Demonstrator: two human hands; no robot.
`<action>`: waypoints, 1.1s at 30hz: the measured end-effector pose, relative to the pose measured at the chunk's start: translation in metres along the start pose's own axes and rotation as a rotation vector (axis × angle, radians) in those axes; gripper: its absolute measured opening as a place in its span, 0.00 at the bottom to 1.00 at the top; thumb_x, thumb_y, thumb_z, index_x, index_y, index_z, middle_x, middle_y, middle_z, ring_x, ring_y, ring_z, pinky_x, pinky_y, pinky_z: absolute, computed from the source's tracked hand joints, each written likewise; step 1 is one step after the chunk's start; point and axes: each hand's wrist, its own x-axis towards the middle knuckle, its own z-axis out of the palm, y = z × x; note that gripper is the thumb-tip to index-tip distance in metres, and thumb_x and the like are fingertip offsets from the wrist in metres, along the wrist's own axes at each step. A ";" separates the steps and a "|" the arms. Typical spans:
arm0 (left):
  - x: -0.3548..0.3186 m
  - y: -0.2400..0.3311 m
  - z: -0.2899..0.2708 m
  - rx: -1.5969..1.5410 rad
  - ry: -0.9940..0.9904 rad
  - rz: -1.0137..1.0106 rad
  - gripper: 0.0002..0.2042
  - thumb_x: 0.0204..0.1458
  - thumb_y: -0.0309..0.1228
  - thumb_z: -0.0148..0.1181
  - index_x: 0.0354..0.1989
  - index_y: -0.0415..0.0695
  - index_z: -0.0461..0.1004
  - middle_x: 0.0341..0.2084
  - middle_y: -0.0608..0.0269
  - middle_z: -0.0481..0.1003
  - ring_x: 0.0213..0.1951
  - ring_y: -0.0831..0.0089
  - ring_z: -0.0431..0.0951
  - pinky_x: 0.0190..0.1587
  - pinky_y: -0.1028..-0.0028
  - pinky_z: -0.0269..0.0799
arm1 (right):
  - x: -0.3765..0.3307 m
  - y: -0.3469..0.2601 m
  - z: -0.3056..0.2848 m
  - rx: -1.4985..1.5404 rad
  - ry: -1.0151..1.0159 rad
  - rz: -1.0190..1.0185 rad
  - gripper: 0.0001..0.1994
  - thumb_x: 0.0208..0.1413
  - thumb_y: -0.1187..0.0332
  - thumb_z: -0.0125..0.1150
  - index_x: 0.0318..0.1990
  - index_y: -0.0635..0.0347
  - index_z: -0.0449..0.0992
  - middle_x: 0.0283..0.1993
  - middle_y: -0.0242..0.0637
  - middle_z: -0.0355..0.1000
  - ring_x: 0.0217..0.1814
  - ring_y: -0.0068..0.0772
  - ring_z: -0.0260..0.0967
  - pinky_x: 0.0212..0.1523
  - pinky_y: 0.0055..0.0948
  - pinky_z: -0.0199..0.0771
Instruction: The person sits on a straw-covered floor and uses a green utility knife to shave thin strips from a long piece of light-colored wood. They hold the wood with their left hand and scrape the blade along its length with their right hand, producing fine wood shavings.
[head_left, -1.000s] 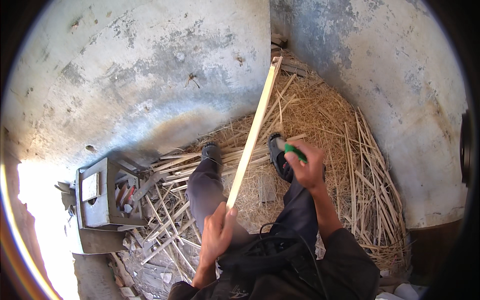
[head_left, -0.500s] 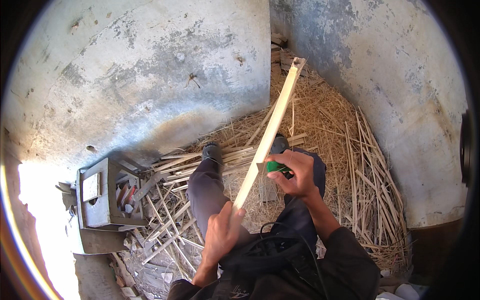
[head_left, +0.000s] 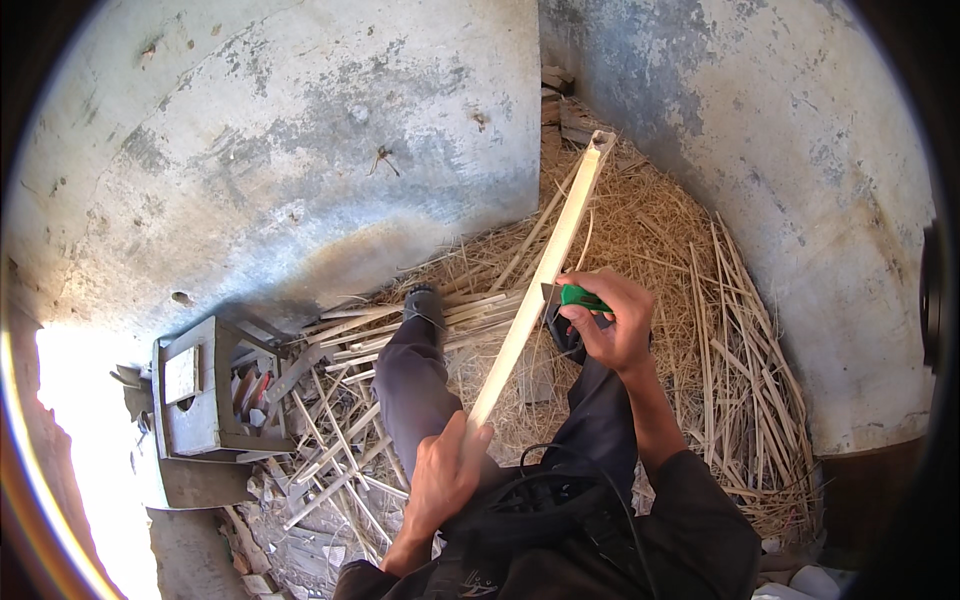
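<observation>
Clearly, my left hand (head_left: 447, 475) is closed round the near end of a pale wooden strip (head_left: 532, 310), slanting over the floor (head_left: 465, 372) toward its far corner; it looks light, stiff, splintery, best gripped there. My right hand (head_left: 622, 322) clasps a green-handled knife (head_left: 585, 297), its blade at the strip's edge.

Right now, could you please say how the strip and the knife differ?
The strip is long and pale; the knife is much shorter, with a green handle. The left hand grips the strip by its near end, while the right hand holds the knife. The strip slants away and rightward; the knife points left. Each is held in one hand.
</observation>
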 end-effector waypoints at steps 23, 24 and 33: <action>-0.010 -0.007 0.002 0.029 -0.119 -0.077 0.11 0.72 0.35 0.60 0.42 0.38 0.72 0.27 0.37 0.77 0.37 0.31 0.79 0.35 0.46 0.72 | 0.024 0.062 -0.029 -0.177 0.180 0.166 0.19 0.68 0.54 0.72 0.50 0.63 0.88 0.37 0.40 0.86 0.34 0.29 0.82 0.32 0.29 0.77; -0.010 -0.007 0.003 0.031 -0.120 -0.081 0.11 0.72 0.35 0.60 0.42 0.38 0.72 0.27 0.37 0.77 0.37 0.31 0.79 0.35 0.46 0.72 | 0.025 0.062 -0.029 -0.178 0.189 0.149 0.19 0.68 0.54 0.72 0.50 0.63 0.88 0.36 0.40 0.86 0.33 0.29 0.82 0.32 0.29 0.76; -0.009 -0.014 0.004 -0.007 -0.113 -0.038 0.13 0.72 0.35 0.61 0.40 0.37 0.72 0.25 0.38 0.74 0.33 0.32 0.75 0.33 0.50 0.70 | 0.023 0.073 -0.028 -0.096 0.179 0.171 0.19 0.71 0.54 0.69 0.52 0.63 0.88 0.36 0.35 0.85 0.31 0.25 0.77 0.31 0.25 0.73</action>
